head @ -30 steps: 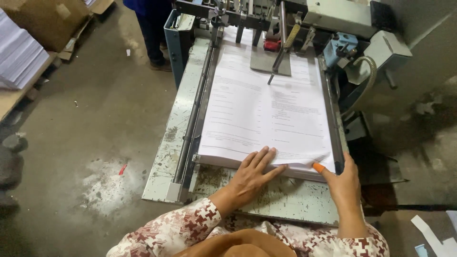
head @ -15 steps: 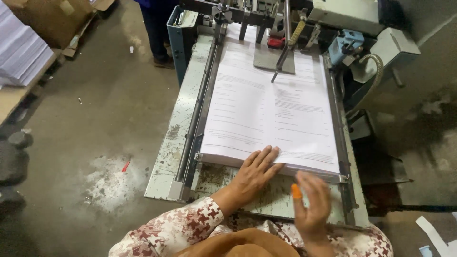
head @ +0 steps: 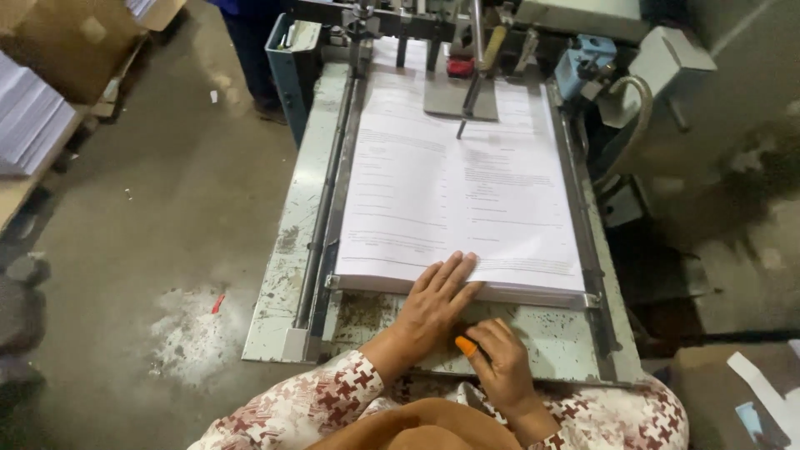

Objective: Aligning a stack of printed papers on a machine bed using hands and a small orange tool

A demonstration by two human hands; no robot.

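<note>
Head view, looking down: my left hand [head: 435,304] lies flat and open, fingers spread on the near edge of the paper stack [head: 454,196], gripping nothing. My right hand [head: 497,360] rests just beside it on the worn metal tabletop [head: 567,337], fingers curled, an orange cap on one fingertip; whether that grip holds anything I cannot tell. Ahead of both hands, the stack runs lengthwise away from me toward the feeder head [head: 460,83]. My left hand is nearer.
</note>
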